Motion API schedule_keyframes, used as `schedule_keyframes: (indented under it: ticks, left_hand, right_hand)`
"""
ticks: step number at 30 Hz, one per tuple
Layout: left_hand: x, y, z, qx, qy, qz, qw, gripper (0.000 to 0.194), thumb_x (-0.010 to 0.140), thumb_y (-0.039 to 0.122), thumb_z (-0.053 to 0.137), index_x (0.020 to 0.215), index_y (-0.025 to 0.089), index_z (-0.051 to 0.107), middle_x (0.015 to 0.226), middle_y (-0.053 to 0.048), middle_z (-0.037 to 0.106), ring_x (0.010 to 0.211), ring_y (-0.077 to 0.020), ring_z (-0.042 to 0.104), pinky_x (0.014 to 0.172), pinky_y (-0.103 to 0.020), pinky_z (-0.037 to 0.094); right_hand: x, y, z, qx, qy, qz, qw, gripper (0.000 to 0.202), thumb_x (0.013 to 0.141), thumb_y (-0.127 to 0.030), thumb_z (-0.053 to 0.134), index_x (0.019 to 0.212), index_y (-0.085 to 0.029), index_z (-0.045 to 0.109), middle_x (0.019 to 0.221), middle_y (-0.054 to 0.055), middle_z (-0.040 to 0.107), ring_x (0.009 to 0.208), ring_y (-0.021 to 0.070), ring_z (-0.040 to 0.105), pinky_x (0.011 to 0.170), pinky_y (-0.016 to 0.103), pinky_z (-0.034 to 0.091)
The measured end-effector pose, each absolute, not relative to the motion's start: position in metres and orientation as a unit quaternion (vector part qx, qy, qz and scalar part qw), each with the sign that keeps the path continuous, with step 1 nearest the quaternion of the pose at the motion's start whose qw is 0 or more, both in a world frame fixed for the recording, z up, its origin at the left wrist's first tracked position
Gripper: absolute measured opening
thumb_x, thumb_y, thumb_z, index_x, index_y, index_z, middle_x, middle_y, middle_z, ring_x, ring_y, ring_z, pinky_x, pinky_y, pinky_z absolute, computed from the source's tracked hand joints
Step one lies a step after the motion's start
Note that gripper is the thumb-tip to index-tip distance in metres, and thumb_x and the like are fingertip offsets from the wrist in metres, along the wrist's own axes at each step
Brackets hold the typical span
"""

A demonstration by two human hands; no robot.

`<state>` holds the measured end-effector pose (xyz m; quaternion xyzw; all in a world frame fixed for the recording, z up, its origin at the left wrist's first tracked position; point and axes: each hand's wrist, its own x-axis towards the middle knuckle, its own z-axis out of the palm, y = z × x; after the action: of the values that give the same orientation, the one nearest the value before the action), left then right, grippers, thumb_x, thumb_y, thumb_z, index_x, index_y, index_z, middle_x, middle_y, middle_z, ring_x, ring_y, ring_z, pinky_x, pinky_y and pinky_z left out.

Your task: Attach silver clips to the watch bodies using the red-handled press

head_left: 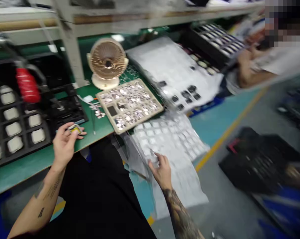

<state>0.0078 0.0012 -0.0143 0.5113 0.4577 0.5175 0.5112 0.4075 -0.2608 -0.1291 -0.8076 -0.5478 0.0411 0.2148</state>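
Near the green bench's front edge, my left hand (65, 142) grips a small rounded square part (75, 128) with a yellow patch between thumb and fingers. My right hand (161, 169) is over a clear plastic tray (150, 132) of pale square pieces, its thumb and fingers bent towards each other; a small dark bit shows near the fingertips, too blurred to name. White sheeting (189, 186) lies beneath and beside that hand. A beige divided tray (135, 125) with many shiny small pieces rests on the bench between the hands.
A black tray (25, 146) of white rounded cases fills the left, near a red-handled clamp (27, 85). A small fan (107, 63) stands behind the beige tray. White sheeting with dark pieces (164, 66) lies beyond. At the right back, another person's arm (247, 71) shows.
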Motion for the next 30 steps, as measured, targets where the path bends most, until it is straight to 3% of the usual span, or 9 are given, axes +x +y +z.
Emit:
schedule_keyframes:
  ticks: [2, 4, 7, 10, 14, 17, 20, 24, 30]
  left_hand:
    - [0.009, 0.002, -0.016, 0.498, 0.451, 0.513, 0.535, 0.057, 0.1, 0.044, 0.08, 0.144, 0.016, 0.06, 0.113, -0.015, 0.084, 0.08, -0.0207, 0.083, 0.068, -0.028, 0.064]
    - [0.009, 0.004, -0.018, 0.489, 0.446, 0.514, 0.545, 0.051, 0.103, 0.043, 0.076, 0.144, 0.016, 0.063, 0.117, -0.016, 0.083, 0.076, -0.0173, 0.08, 0.065, -0.026, 0.06]
    - [0.009, 0.004, -0.02, 0.472, 0.438, 0.52, 0.562, 0.038, 0.105, 0.042, 0.074, 0.132, 0.017, 0.065, 0.118, -0.015, 0.082, 0.08, -0.0176, 0.08, 0.067, -0.026, 0.061]
    - [0.012, 0.001, -0.017, 0.444, 0.43, 0.523, 0.587, 0.034, 0.105, 0.043, 0.073, 0.127, 0.02, 0.06, 0.117, -0.012, 0.08, 0.092, -0.0223, 0.084, 0.076, -0.03, 0.065]
    - [0.011, -0.012, -0.001, 0.456, 0.45, 0.48, 0.6, 0.047, 0.109, 0.042, 0.067, 0.15, 0.024, 0.057, 0.121, -0.01, 0.079, 0.099, -0.0229, 0.084, 0.083, -0.031, 0.066]
    - [0.002, -0.024, 0.014, 0.485, 0.492, 0.475, 0.546, 0.04, 0.108, 0.037, 0.067, 0.146, 0.024, 0.065, 0.122, -0.009, 0.08, 0.098, -0.021, 0.082, 0.087, -0.03, 0.064]
    - [-0.016, -0.029, 0.024, 0.454, 0.517, 0.542, 0.482, 0.039, 0.102, 0.024, 0.072, 0.14, 0.022, 0.067, 0.121, -0.009, 0.08, 0.101, -0.021, 0.079, 0.089, -0.029, 0.062]
    - [-0.042, -0.029, 0.026, 0.408, 0.558, 0.579, 0.433, 0.051, 0.095, 0.013, 0.071, 0.145, 0.021, 0.065, 0.111, -0.007, 0.082, 0.094, -0.0194, 0.078, 0.082, -0.026, 0.061]
    - [-0.054, -0.021, 0.031, 0.352, 0.513, 0.619, 0.479, 0.056, 0.101, 0.024, 0.073, 0.155, 0.018, 0.062, 0.13, -0.013, 0.08, 0.112, -0.0239, 0.079, 0.1, -0.033, 0.064]
  right_hand:
    - [0.415, -0.257, -0.13, -0.813, -0.521, 0.075, 0.249, 0.048, 0.104, -0.059, 0.055, 0.111, -0.016, 0.075, 0.093, 0.009, 0.072, 0.075, 0.0234, 0.066, 0.075, 0.039, 0.055]
    - [0.42, -0.245, -0.123, -0.819, -0.49, 0.103, 0.28, 0.058, 0.101, -0.07, 0.057, 0.104, -0.016, 0.079, 0.092, 0.01, 0.074, 0.072, 0.0222, 0.067, 0.071, 0.037, 0.055]
    - [0.404, -0.208, -0.093, -0.82, -0.432, 0.123, 0.354, 0.063, 0.098, -0.074, 0.063, 0.111, -0.015, 0.08, 0.098, 0.012, 0.078, 0.076, 0.0235, 0.073, 0.067, 0.035, 0.056]
    - [0.353, -0.149, -0.048, -0.77, -0.447, 0.144, 0.431, 0.045, 0.1, -0.058, 0.072, 0.119, -0.018, 0.079, 0.105, 0.011, 0.08, 0.078, 0.0218, 0.076, 0.069, 0.033, 0.06]
    - [0.256, -0.062, -0.001, -0.572, -0.645, 0.097, 0.498, 0.012, 0.099, -0.024, 0.077, 0.11, -0.025, 0.084, 0.099, 0.006, 0.081, 0.089, 0.0223, 0.079, 0.081, 0.038, 0.067]
    - [0.188, -0.02, 0.019, -0.437, -0.726, 0.094, 0.523, 0.04, 0.096, -0.006, 0.075, 0.125, -0.032, 0.082, 0.105, 0.005, 0.08, 0.091, 0.0202, 0.079, 0.079, 0.035, 0.068]
    - [0.141, -0.003, 0.027, -0.315, -0.791, 0.166, 0.498, 0.052, 0.097, -0.005, 0.074, 0.141, -0.033, 0.075, 0.119, 0.01, 0.078, 0.108, 0.0245, 0.078, 0.088, 0.041, 0.07]
    - [0.108, 0.003, 0.027, -0.243, -0.814, 0.237, 0.472, 0.054, 0.099, -0.006, 0.071, 0.147, -0.03, 0.071, 0.139, 0.016, 0.071, 0.13, 0.0314, 0.072, 0.1, 0.053, 0.069]
    - [0.104, 0.018, 0.034, -0.306, -0.752, 0.336, 0.478, 0.046, 0.099, -0.005, 0.069, 0.135, -0.032, 0.077, 0.135, 0.01, 0.075, 0.123, 0.0281, 0.074, 0.099, 0.051, 0.068]
